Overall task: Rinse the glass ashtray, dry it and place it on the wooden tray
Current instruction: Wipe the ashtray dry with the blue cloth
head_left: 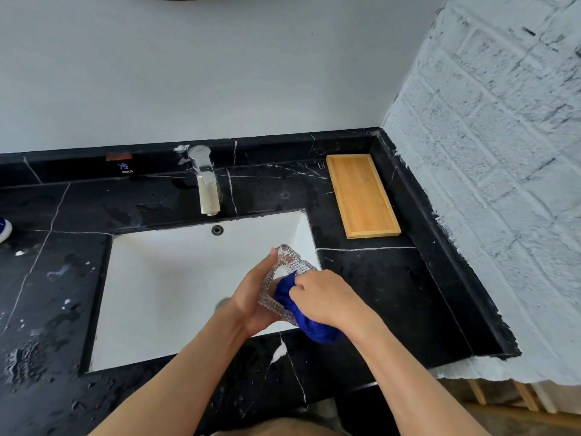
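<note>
Just right of the frame's centre, over the right edge of the white sink (pixel 163 278), the left hand (pixel 254 294) grips the glass ashtray (pixel 290 264) tilted on edge while the right hand (pixel 327 297) presses a blue cloth (pixel 309 325) into it. The faucet (pixel 206 180) stands above centre. The wooden tray (pixel 361 196) (bare) lies upper right on the wet black table (pixel 393 294), near the raised wall edge, with open table between.

Blue cloth (pixel 314 325), white-veined black counter (pixel 377 294), white sink (pixel 173 278), ridged clear ashtray (pixel 292 262).
</note>
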